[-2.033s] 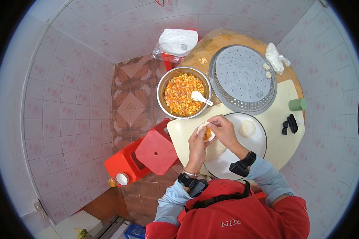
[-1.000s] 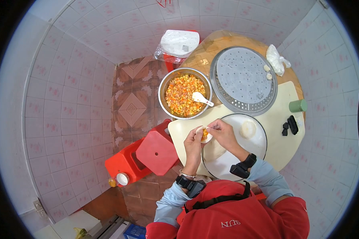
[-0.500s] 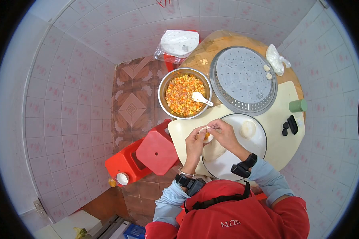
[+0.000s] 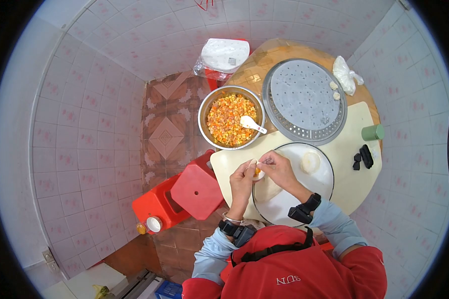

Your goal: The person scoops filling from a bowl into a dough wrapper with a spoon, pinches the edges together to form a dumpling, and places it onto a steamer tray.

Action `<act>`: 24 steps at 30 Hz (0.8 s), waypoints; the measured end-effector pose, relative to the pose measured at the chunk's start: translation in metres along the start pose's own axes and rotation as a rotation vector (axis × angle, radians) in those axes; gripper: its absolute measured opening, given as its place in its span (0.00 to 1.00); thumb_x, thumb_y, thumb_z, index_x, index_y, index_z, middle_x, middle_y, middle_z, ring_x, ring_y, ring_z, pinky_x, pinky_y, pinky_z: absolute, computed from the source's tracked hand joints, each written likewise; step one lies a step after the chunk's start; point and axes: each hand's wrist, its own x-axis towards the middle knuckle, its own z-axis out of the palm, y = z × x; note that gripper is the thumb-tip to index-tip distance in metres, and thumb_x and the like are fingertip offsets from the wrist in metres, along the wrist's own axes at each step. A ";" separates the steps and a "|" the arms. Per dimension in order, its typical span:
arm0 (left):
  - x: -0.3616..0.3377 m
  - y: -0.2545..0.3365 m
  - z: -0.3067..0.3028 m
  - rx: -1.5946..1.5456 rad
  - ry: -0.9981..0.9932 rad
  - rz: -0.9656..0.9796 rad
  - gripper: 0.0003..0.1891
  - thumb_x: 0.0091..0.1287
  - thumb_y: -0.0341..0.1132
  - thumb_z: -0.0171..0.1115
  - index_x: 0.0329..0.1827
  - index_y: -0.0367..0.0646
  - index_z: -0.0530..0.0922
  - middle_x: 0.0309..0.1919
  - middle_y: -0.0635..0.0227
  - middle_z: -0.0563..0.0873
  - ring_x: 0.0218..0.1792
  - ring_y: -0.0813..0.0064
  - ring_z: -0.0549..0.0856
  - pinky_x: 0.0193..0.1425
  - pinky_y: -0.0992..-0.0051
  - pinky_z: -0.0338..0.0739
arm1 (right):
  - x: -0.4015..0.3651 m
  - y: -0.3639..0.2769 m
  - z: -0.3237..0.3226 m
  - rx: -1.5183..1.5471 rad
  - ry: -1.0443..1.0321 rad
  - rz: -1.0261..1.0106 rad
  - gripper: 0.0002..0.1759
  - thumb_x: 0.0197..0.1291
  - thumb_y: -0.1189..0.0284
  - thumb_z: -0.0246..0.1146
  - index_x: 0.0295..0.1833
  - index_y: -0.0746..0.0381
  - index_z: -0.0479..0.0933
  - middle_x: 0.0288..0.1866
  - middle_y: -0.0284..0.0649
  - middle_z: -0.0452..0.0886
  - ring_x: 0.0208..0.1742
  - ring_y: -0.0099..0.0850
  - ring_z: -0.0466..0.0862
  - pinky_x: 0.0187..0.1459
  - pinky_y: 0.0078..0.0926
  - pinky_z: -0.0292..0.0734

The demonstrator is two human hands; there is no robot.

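Note:
Between both hands is a dumpling (image 4: 257, 173), a pale dough wrapper with orange and yellow filling showing in its opening. My left hand (image 4: 242, 180) grips it from the left, fingers closed round the dough. With thumb and fingertips, my right hand (image 4: 278, 168) pinches its upper right edge. Below them lies a white tray (image 4: 289, 212) with a dark rim, where dough wrappers (image 4: 311, 162) rest. A steel bowl (image 4: 203, 128) of diced corn, carrot and meat filling (image 4: 227, 117) stands ahead to the left, with a white spoon (image 4: 252, 124) in it.
A round perforated steamer tray (image 4: 302, 94) carries two small dough pieces (image 4: 335, 90) at its right. Nearby are a white plastic bag (image 4: 345, 74), a green cylinder (image 4: 372, 132) and black objects (image 4: 365, 156). A red stool (image 4: 196, 192) and a red jug (image 4: 152, 200) stand left of the table.
My right fingers have shifted slightly along the dumpling's edge. The dough's opening has changed shape, and both hands stay in nearly the same place.

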 end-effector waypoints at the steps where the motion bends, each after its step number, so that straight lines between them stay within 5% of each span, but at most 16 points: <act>1: 0.001 -0.002 -0.002 0.057 -0.006 0.013 0.14 0.68 0.34 0.55 0.52 0.34 0.76 0.37 0.65 0.82 0.35 0.80 0.82 0.36 0.79 0.83 | 0.000 0.000 -0.001 -0.019 -0.027 -0.027 0.10 0.54 0.73 0.65 0.39 0.66 0.75 0.33 0.40 0.81 0.35 0.27 0.82 0.41 0.24 0.77; 9: 0.006 -0.005 -0.008 0.264 -0.070 0.060 0.14 0.68 0.34 0.55 0.50 0.33 0.76 0.32 0.67 0.81 0.31 0.81 0.81 0.35 0.79 0.83 | -0.002 -0.003 -0.004 -0.052 -0.060 -0.081 0.11 0.55 0.74 0.63 0.42 0.66 0.74 0.35 0.41 0.80 0.37 0.29 0.82 0.43 0.26 0.76; 17: -0.001 0.008 0.000 -0.019 -0.025 -0.092 0.13 0.67 0.34 0.56 0.50 0.35 0.77 0.39 0.65 0.81 0.38 0.79 0.81 0.37 0.77 0.84 | -0.002 0.002 0.000 0.010 0.011 0.015 0.10 0.55 0.74 0.63 0.40 0.67 0.74 0.35 0.42 0.81 0.38 0.29 0.83 0.44 0.25 0.78; 24: 0.002 -0.001 -0.001 0.054 0.023 0.020 0.12 0.67 0.34 0.57 0.48 0.35 0.77 0.39 0.64 0.82 0.37 0.77 0.82 0.37 0.76 0.84 | -0.004 0.004 0.003 -0.016 0.021 -0.029 0.09 0.55 0.73 0.64 0.39 0.67 0.75 0.32 0.42 0.81 0.35 0.29 0.83 0.42 0.25 0.78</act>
